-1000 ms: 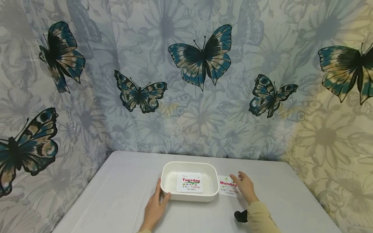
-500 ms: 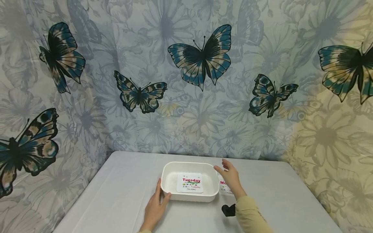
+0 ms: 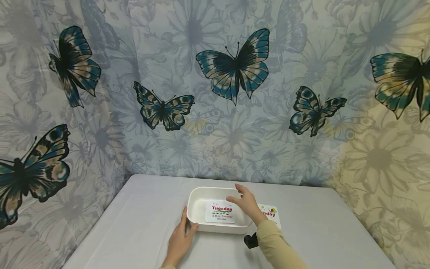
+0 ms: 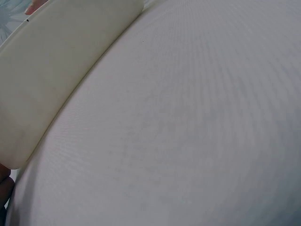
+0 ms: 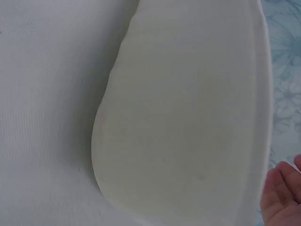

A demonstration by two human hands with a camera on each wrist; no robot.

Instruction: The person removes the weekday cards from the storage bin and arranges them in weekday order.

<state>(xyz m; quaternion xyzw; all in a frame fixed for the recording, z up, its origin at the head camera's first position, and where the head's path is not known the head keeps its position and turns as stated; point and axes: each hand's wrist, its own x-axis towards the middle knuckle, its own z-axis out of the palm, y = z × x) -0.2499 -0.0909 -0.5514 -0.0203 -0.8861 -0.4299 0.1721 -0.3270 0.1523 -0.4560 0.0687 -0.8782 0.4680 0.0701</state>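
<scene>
A white rectangular plastic tub (image 3: 223, 228) with rounded corners stands on the table. My left hand (image 3: 179, 239) holds its near left corner, thumb at the front rim and fingers along the left side. Inside the tub lies a white card (image 3: 220, 216) printed "Tuesday" in red. My right hand (image 3: 248, 204) is over the tub's right part, fingers apart and holding nothing. Behind the right wrist a second card (image 3: 271, 212) lies on the table, showing "nday". The right wrist view has the tub's outer wall (image 5: 178, 117), with my fingers beyond its rim.
A white cloth covers the table (image 3: 134, 213). Patterned fabric (image 3: 235, 149) with butterflies and flowers hangs behind and at both sides. A small black piece (image 3: 250, 241) sits by the right wrist.
My right hand has moved left from above the Monday card to over the tub, covering its right rim. The left hand and the tub stay in place.
</scene>
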